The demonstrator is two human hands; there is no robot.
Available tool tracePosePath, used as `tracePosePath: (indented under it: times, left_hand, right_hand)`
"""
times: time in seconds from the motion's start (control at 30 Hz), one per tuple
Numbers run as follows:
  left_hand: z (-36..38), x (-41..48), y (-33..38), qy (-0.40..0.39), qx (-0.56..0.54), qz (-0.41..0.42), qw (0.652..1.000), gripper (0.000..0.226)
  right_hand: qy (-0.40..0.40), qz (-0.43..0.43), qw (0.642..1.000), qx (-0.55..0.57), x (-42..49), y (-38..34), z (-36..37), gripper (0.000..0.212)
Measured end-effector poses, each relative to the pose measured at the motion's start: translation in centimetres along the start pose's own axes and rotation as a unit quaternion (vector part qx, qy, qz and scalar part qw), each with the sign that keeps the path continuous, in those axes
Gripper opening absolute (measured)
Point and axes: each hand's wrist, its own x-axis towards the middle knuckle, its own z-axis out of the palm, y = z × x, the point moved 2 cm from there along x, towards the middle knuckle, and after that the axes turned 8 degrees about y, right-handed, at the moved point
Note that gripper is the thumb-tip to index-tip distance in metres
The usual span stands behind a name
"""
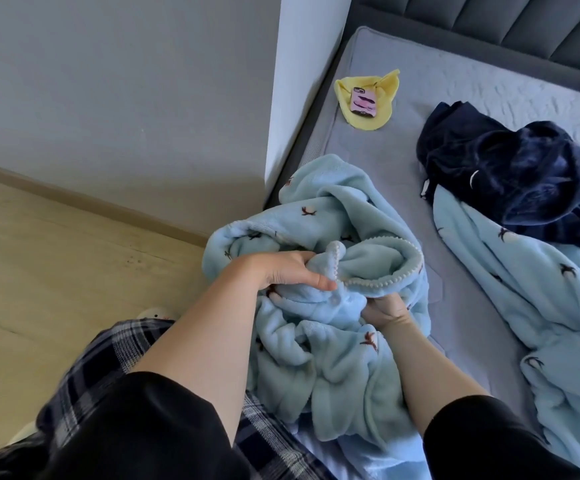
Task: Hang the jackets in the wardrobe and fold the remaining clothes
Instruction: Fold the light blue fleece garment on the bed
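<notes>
Soft, even daylight — faint shadow on the wall [115,109] (wide-angle bending at edges), slight overall softness.

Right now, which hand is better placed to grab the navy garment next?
Probably the right hand: it lies nearer the navy garment on the mattress. Both hands grip the light blue fleece; the left hand sits farther away.

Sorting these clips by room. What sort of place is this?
Most likely a bedroom: a bare mattress with a padded headboard behind it, and fleece clothes strewn on it, one light blue garment gripped by both hands.
</notes>
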Motion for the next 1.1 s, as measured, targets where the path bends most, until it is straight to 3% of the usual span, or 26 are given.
tracePosePath:
  times: [0.1, 0.2, 0.27, 0.37, 0.43, 0.5, 0.6, 0.67, 0.73, 0.8, 0.87, 0.93, 1.0, 1.03, 1.1]
  left_hand:
    - [-0.2, -0.2, -0.2, 0.007, -0.062, 0.009, 0.998, 0.061]
    - [-0.3, -0.5, 0.3, 0.066, -0.060, 0.050, 0.995, 0.039]
    - [-0.6, -0.7, 1.1, 0.165, -0.039, 0.092, 0.981, 0.040]
    - [-1.5, -1.7, 2.6, 0.401, -0.047, 0.188, 0.895, 0.030]
    - [-2.0, -2.6, 3.1, 0.467, -0.047, 0.244, 0.849, 0.025]
    - [-2.3, -3.2, 3.0, 0.438, -0.070, 0.256, 0.859, 0.037]
    - [-2.5, -3.9, 2.6, 0.265, -0.236, 0.194, 0.915, 0.047]
    - [-2.2, -4.3, 2.3, 0.172, -0.368, 0.166, 0.899, 0.034]
    - [-2.2, -4.8, 2.2, 0.141, -0.434, 0.151, 0.877, 0.018]
    - [-2.0, -4.9, 1.8, 0.108, -0.404, 0.124, 0.900, 0.011]
    - [-0.9, -5.1, 1.5, 0.038, -0.322, 0.096, 0.941, 0.033]
    - [-0.2, -5.6, 1.4, -0.001, -0.284, 0.071, 0.956, 0.051]
    - [-0.4, -5.8, 1.3, 0.027, -0.294, 0.076, 0.952, 0.048]
    - [-0.8, -5.9, 1.2, 0.068, -0.302, 0.082, 0.947, 0.038]
    - [-2.1, -6.0, 0.7, 0.242, -0.311, 0.076, 0.916, 0.008]
  right_hand:
    - [0.024, 0.007, 1.000, 0.003, 0.2, -0.2, 0.6, 0.018]
    - [0.097, 0.038, 0.994, -0.024, -0.1, -0.3, 1.2, 0.023]
    - [0.123, 0.031, 0.991, -0.041, -0.4, -0.7, 1.9, 0.020]
    - [0.136, -0.041, 0.985, -0.098, -0.7, -1.5, 4.1, 0.020]
    - [0.153, -0.110, 0.963, -0.195, -1.1, -2.4, 6.1, 0.009]
    - [0.157, -0.147, 0.945, -0.248, -1.4, -3.4, 7.2, 0.025]
    - [0.146, -0.173, 0.947, -0.227, -2.4, -5.0, 7.2, 0.023]
    - [0.167, -0.192, 0.935, -0.247, -3.2, -5.9, 6.9, 0.020]
    - [0.193, -0.217, 0.918, -0.270, -3.8, -6.5, 7.0, 0.025]
    - [0.204, -0.243, 0.891, -0.325, -4.6, -6.8, 7.8, 0.013]
    - [0.196, -0.253, 0.870, -0.374, -5.1, -6.4, 8.4, 0.016]
    - [0.191, -0.233, 0.852, -0.428, -5.4, -5.6, 8.9, 0.014]
    - [0.232, -0.220, 0.818, -0.477, -5.7, -5.0, 9.4, 0.016]
    - [0.256, -0.224, 0.827, -0.447, -5.7, -4.8, 9.4, 0.017]
    - [0.330, -0.231, 0.838, -0.367, -6.2, -4.7, 9.4, 0.023]
